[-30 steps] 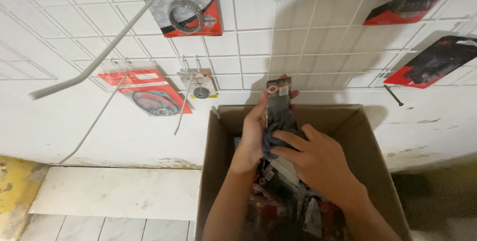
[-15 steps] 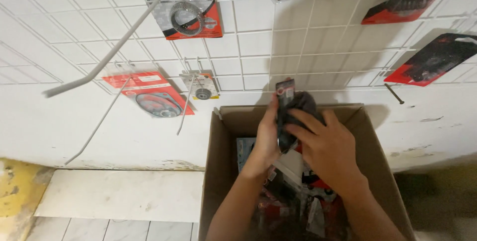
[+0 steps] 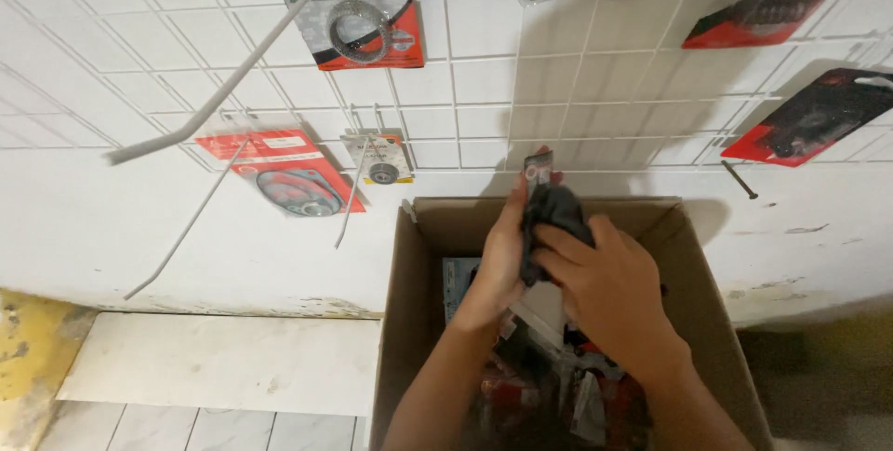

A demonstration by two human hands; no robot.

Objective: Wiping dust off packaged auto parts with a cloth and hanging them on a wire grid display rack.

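Black packet (image 3: 551, 214), brown cardboard box (image 3: 409, 321), white wire grid (image 3: 484, 60) (red-and-black packs (image 3: 358, 9) on it)

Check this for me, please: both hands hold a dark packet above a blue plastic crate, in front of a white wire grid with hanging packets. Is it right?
Not quite. The container is a brown cardboard box, not a blue plastic crate, as the head view shows. The rest holds: the left hand and right hand hold a dark packet above it, in front of a white wire grid with hanging packets.

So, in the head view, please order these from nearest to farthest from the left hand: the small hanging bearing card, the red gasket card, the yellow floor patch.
1. Small bearing card, upper left of the left hand.
2. Red gasket card, further left on the grid.
3. Yellow floor patch, far left, low.
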